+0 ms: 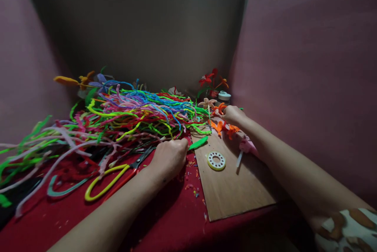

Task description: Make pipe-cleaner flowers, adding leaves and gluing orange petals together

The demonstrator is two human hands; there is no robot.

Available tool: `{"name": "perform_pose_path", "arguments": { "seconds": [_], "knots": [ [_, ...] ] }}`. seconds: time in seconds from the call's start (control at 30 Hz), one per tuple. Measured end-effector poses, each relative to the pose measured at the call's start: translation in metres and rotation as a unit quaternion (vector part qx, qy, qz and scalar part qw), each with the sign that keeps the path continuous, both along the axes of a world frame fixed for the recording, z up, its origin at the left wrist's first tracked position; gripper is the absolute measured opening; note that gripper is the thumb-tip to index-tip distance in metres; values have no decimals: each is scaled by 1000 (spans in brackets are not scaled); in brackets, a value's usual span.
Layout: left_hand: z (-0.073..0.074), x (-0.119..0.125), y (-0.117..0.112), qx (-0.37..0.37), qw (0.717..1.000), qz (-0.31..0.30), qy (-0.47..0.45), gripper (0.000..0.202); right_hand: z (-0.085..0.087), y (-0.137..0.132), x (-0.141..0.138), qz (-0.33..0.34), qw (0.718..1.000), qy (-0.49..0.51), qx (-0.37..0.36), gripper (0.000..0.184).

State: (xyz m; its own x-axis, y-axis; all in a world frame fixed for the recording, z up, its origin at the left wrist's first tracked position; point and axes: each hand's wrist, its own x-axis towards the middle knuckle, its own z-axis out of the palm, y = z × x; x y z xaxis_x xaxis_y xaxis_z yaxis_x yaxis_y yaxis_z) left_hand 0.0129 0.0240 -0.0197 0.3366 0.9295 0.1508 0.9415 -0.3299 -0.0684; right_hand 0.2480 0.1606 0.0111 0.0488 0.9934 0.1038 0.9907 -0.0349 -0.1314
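My left hand (pixel 171 153) is closed, its fingertips pinching one end of a bright green pipe-cleaner leaf (pixel 199 143) at the board's left edge. Farther back on the right, my right hand (pixel 234 115) is closed at an orange pipe-cleaner flower (pixel 219 108); its fingertips are partly hidden. A pale peach flower (pixel 207 103) on a green stem is just left of that hand. Below it, more orange flower pieces (pixel 217 127) lie on the wooden board (pixel 235 189). Scissors (pixel 123 168) with yellow and red handles lie beside my left wrist.
A big heap of coloured pipe cleaners (pixel 141 110) covers the left and back of the red cloth (pixel 173 209). On the board are a tape roll (pixel 216 161) and a pink glue gun (pixel 246 146). A white-lidded jar (pixel 224 96) and red flowers (pixel 210 79) stand behind.
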Motion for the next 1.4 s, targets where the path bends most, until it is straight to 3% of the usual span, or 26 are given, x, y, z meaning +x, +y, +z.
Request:
{"name": "perform_pose_path", "arguments": {
  "seconds": [0.2,0.5,0.77,1.03,1.1,1.2,1.3,1.4],
  "knots": [
    [0,0,0,5,1000,-1,-8,24,-1,0,-10,-5,1000,-27,16,29],
    [-2,0,0,12,1000,-5,-10,24,-15,2,-5,20,998,-2,-53,18],
    [-1,2,1,3,998,-1,-65,30,18,-16,8,40,994,99,-4,18],
    [-2,4,4,-37,977,-11,-209,27,27,-48,-1,69,983,144,92,18],
    [-2,5,4,-50,953,-30,-296,25,29,-60,-9,87,978,171,78,14],
    [4,8,1,-110,877,-46,-466,23,28,-82,-26,133,963,232,33,17],
    [14,11,-5,-207,789,-19,-579,25,22,-101,-47,194,906,377,5,15],
    [20,13,-8,-270,737,17,-619,19,12,-112,-62,236,875,422,9,11]
  ]
}}
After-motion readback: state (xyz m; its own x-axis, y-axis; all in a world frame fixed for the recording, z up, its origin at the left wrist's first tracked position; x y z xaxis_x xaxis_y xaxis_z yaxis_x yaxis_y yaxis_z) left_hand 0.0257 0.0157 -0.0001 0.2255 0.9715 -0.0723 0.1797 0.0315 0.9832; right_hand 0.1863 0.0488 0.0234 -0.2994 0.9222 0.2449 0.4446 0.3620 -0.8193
